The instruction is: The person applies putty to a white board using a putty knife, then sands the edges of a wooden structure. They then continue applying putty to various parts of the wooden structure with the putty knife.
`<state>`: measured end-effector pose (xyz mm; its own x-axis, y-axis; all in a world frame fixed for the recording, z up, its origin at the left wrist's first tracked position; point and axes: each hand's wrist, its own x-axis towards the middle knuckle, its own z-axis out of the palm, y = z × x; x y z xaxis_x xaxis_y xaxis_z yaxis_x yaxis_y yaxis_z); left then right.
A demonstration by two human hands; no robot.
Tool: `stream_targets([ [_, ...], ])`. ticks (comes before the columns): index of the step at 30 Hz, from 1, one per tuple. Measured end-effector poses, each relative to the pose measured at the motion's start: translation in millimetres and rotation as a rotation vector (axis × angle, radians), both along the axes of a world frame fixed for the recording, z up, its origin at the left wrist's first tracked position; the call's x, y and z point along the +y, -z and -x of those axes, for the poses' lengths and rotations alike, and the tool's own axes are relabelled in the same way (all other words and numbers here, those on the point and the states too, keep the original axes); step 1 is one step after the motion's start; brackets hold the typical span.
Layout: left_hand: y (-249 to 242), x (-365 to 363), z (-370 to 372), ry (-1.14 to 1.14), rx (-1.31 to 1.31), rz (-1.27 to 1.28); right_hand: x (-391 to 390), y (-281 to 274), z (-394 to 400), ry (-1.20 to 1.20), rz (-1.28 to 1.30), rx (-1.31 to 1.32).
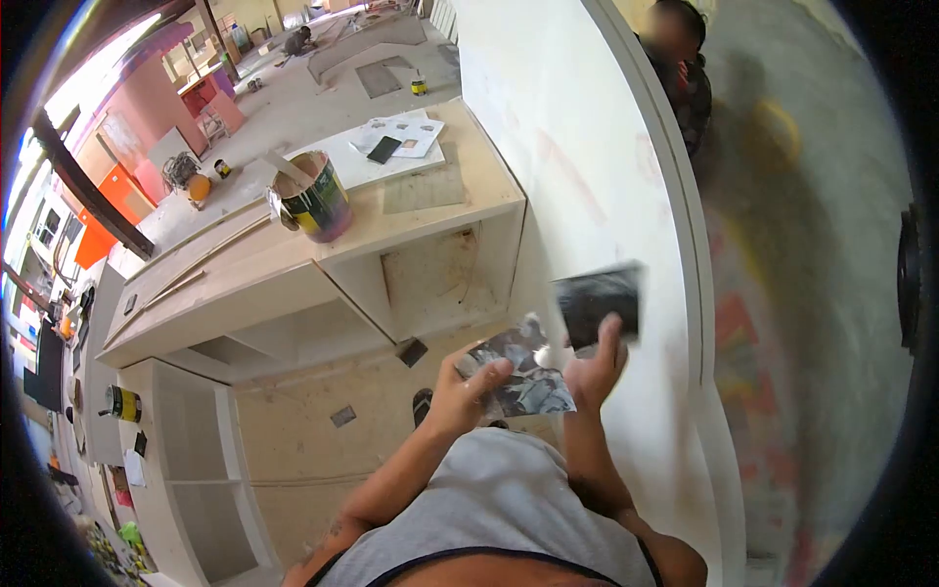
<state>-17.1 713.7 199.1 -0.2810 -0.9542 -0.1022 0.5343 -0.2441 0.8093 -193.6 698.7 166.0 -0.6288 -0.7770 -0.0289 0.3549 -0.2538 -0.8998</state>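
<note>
My left hand [468, 389] is closed on a flat sheet [533, 386] smeared with grey and white paste, its thumb lying across the top. A dark rectangular spreader blade [599, 298], slightly blurred, is gripped in my right hand [597, 372] with the thumb pressed on its face. A white blob of paste [544, 359] shows at the sheet's edge nearest the blade. Both hands are in front of my body, beside the white panel wall [577, 196].
A paint-stained bucket [323, 210] with a stick in it stands on the wooden counter [421, 223] ahead, near papers [401, 135]. Open shelves [210, 460] are at left. Behind the panel, a person [685, 88] is at right. A dark square piece [412, 352] lies below the counter.
</note>
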Motion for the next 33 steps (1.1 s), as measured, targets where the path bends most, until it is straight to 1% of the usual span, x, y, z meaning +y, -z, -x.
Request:
stream_targets([
  [1,-2.3,-3.5,0.3,-0.006,0.000,0.007,0.2,10.8,-14.0,0.183,0.221,-0.232],
  [2,-4.8,-6.2,0.8,-0.060,0.132,-0.060,3.6,27.9,-15.9,0.254,0.443,0.065],
  [3,-6.8,-8.0,1.5,-0.113,0.265,-0.127,16.3,45.2,-9.6,0.107,0.472,0.363],
  [4,-8.8,-9.3,0.8,-0.115,0.267,-0.129,18.2,59.2,-0.2,-0.035,0.485,0.515],
  [6,-10.6,-10.0,-0.3,-0.173,0.076,-0.120,22.2,87.4,18.6,-0.321,0.542,0.815],
  [7,-7.0,-9.7,1.0,-0.199,0.061,-0.049,32.7,75.9,15.7,-0.367,0.320,0.577],
  [8,-1.7,-13.4,-0.7,-0.205,0.062,-0.045,42.7,60.4,13.8,-0.406,0.101,0.335],
  [10,8.4,-16.5,-4.1,-0.281,0.103,-0.022,34.2,10.4,-9.0,-0.105,0.288,-0.167],
  [11,8.3,-15.1,-4.2,-0.285,0.098,-0.034,35.5,8.8,-1.3,-0.079,0.201,-0.259],
  [12,5.5,-17.9,-3.3,-0.316,0.122,-0.016,33.9,-3.1,-2.4,-0.071,0.287,-0.337],
  [14,-4.3,-20.9,1.1,-0.342,0.133,-0.012,42.4,-13.7,-1.2,-0.203,0.261,-0.309],
  [16,-16.7,-16.9,7.5,-0.313,0.225,0.100,42.9,-4.5,-8.4,-0.171,0.207,-0.171],
  [18,9.2,-18.4,2.0,-0.327,0.176,0.087,41.6,-13.7,-16.4,-0.263,0.121,-0.140],
  [20,25.2,-21.3,-3.0,-0.259,-0.048,0.312,34.3,-18.6,-24.4,-0.305,0.111,-0.143],
  [21,18.9,-19.5,-3.4,-0.255,-0.048,0.311,31.6,-20.4,-24.6,-0.301,0.109,-0.144],
  [23,-3.4,-10.3,-6.1,-0.171,-0.379,0.392,28.1,-23.1,-26.8,-0.300,0.058,-0.065],
  [24,-8.4,-10.1,-10.9,-0.169,-0.385,0.382,26.3,-28.7,-27.4,-0.300,0.048,-0.072],
  [26,-18.8,-17.6,-23.8,0.005,-0.687,0.475,22.1,-45.8,-26.4,-0.354,0.068,0.027],
  [27,-24.4,-21.0,-28.2,0.020,-0.752,0.536,19.2,-50.0,-26.8,-0.364,0.099,0.045],
  [28,-28.6,-23.2,-32.8,0.018,-0.755,0.527,16.9,-50.7,-26.6,-0.370,0.092,0.041],
  [30,-36.6,-27.4,-41.4,0.124,-0.810,0.550,10.5,-51.2,-24.5,-0.446,0.065,0.057],
  [31,-41.5,-29.8,-45.7,0.114,-0.813,0.544,5.9,-50.3,-24.3,-0.476,0.072,0.058],
  [33,-50.2,-34.3,-54.6,0.207,-0.828,0.504,-1.3,-57.8,-29.0,-0.515,0.074,0.059],
])
